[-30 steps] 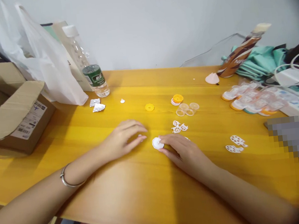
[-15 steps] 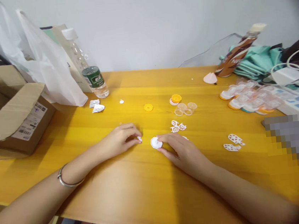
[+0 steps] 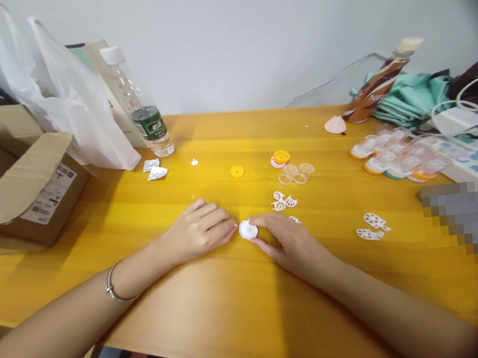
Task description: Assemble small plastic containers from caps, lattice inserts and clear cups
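Note:
Between the thumb and fingers of my right hand (image 3: 295, 244) is a white round plastic disc (image 3: 248, 231), its face turned up, just above or on the table. My left hand (image 3: 204, 225) is closed, back upward, with fingertips close to the disc's left edge; what its fingers pinch is hidden. Beyond my right hand lie white spoked plastic parts (image 3: 280, 205). Farther back are a yellow plastic disc (image 3: 237, 172), another yellow disc (image 3: 281, 157) on a white one, and several clear round plastic covers (image 3: 306, 168).
An open cardboard box (image 3: 54, 204), a white plastic bag (image 3: 87, 115) and a water bottle (image 3: 152, 125) stand left. Foil scraps (image 3: 157, 173) lie near the bottle. At right are more white cut-out parts (image 3: 375, 221), packaged round pieces (image 3: 407, 155) and a brown bottle (image 3: 375, 90).
My left hand has moved right and turned over to back-up, hiding the small white piece seen in its fingertips before. My right hand and the disc have shifted slightly left.

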### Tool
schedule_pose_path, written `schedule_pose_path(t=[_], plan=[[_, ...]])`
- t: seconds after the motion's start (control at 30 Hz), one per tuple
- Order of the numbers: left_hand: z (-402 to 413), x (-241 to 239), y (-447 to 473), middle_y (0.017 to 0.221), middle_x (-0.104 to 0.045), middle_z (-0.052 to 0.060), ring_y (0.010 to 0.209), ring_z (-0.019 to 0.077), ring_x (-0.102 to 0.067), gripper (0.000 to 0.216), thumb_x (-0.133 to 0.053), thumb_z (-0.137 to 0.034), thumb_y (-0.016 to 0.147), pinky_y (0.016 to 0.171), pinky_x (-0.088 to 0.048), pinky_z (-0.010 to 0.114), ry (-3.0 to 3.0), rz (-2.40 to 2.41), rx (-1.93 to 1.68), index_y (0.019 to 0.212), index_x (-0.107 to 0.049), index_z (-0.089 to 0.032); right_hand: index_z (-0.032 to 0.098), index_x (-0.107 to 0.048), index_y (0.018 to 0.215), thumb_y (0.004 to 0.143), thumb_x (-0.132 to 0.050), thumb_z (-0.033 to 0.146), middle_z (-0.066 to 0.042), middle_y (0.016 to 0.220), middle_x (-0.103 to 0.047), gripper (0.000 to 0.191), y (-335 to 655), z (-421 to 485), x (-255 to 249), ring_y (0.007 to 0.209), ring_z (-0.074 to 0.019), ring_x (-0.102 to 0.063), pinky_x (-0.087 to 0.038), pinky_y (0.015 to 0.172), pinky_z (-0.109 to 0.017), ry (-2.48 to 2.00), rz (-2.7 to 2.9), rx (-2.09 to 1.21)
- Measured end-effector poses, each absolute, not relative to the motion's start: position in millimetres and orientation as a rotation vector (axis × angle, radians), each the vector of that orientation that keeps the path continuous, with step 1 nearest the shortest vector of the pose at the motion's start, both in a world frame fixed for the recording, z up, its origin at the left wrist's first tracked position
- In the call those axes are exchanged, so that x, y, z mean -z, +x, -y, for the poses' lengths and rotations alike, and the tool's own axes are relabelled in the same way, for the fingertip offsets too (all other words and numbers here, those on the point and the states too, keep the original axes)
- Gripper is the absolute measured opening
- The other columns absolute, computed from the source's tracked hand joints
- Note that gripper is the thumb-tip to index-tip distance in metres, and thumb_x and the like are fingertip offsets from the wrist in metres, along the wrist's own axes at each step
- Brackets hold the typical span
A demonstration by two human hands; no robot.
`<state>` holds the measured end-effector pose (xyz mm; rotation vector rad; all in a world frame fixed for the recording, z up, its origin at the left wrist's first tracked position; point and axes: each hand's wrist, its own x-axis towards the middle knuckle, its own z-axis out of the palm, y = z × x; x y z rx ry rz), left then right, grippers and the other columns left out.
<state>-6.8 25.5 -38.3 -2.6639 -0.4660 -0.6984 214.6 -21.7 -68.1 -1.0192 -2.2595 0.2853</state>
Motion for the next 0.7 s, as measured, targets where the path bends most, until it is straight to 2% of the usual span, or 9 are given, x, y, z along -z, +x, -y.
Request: schedule_pose_path(t=[0.4, 0.57, 0.7], plan=[[-17.5, 39.7, -1.2, 0.08, -0.065, 0.003, 0.077, 0.0124, -0.056, 0.015, -0.044, -0.017, 0.09, 0.066, -0.034, 0.028, -2.891, 0.456, 0.549, 0.086, -0.058, -0.015, 0.02, -0.049, 0.102, 0.082, -0.053, 0.015, -0.007, 0.094, -0.065, 0.021, 212.8, 22.8, 66.2, 0.088, -0.0192, -0.061, -0.052, 0.076, -0.034, -0.97, 2.257, -0.319], [-16.7, 40.7, -1.7, 0.078, -0.062, 0.001, 0.073, 0.0118, -0.05, 0.017, -0.045, -0.022, 0.09, 0.067, -0.031, 0.028, -3.003, 0.529, 0.453, 0.083, -0.06, -0.017, 0.022, -0.051, 0.1, 0.082, -0.052, 0.015, -0.006, 0.092, -0.065, 0.019, 211.9, 23.6, 64.0, 0.086, -0.0184, -0.062, -0.052, 0.075, -0.033, -0.953, 2.234, -0.337], [-17.0, 35.9, -3.1, 0.081, -0.061, 0.002, 0.078, 0.0132, -0.05, 0.02, -0.043, -0.026, 0.091, 0.069, -0.03, 0.029, -3.027, 0.551, 0.364, 0.085, -0.06, -0.017, 0.021, -0.05, 0.101, 0.082, -0.053, 0.016, -0.006, 0.092, -0.065, 0.019, 212.0, 23.9, 62.7, 0.086, -0.0187, -0.062, -0.052, 0.075, -0.033, -0.97, 2.247, -0.346]])
